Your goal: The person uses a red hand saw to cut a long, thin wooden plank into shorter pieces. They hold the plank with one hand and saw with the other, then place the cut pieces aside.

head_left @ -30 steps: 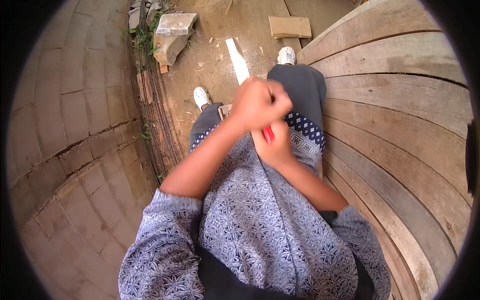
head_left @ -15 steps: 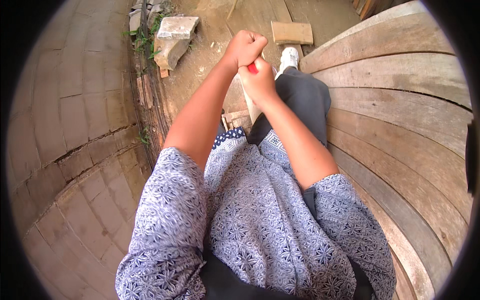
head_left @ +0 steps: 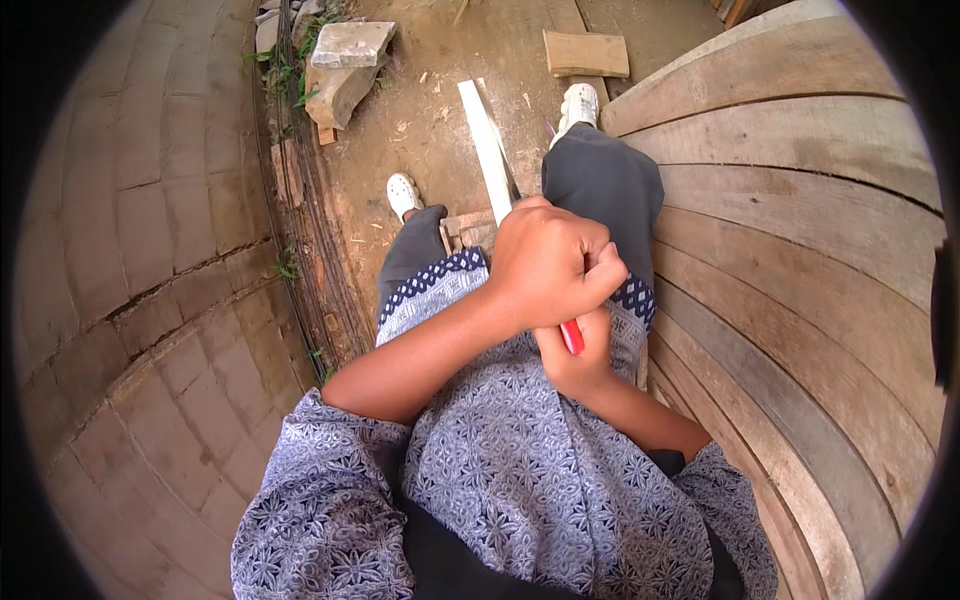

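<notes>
At left we see grey-brown brickwork, then at least 1 rough, pale grey stone and 1 of 2 white, perforated clog-like shoes. Next comes 1 long, narrow strip of pale wood, pointing away from our body, its near end hidden behind our left hand. That hand is curled into a fist; we cannot tell what its fingers enclose. Touching it from below, our right hand is wrapped around 1 smooth, bright red handle. We judge the step in hand to be 2-handed work on the strip; the next move calls for a firm grip and a steady strip. Farther right are the other shoe, 1 flat brown wooden board and at least 6 weathered wooden planks.
</notes>
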### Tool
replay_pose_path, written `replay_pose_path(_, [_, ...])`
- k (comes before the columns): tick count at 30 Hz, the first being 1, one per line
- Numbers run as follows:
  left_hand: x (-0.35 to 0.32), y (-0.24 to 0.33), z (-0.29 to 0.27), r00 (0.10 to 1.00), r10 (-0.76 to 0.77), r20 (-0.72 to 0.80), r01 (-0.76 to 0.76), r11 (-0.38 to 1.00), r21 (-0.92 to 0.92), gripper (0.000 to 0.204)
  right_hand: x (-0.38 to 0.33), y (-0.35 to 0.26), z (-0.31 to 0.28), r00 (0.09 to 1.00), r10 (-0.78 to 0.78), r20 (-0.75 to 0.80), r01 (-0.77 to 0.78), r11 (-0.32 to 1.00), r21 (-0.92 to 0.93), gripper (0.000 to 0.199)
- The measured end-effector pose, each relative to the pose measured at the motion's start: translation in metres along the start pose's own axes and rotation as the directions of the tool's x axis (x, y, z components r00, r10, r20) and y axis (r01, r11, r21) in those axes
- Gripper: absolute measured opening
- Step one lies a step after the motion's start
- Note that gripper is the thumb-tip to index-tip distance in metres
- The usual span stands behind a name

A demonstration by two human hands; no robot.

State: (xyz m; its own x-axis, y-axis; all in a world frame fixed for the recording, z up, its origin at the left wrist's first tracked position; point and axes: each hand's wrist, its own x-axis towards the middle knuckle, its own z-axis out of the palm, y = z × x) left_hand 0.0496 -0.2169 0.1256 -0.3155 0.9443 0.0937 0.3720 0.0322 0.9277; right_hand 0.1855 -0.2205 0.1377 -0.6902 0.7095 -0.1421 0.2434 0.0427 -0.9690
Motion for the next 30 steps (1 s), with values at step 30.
replay_pose_path(30, [0.088,-0.105,-0.023,0.963,-0.269,-0.017,0.267,0.962,-0.062,0.027,0.130,0.054,0.035,0.998,-0.022,-0.053,0.020,0.999,-0.045,0.018])
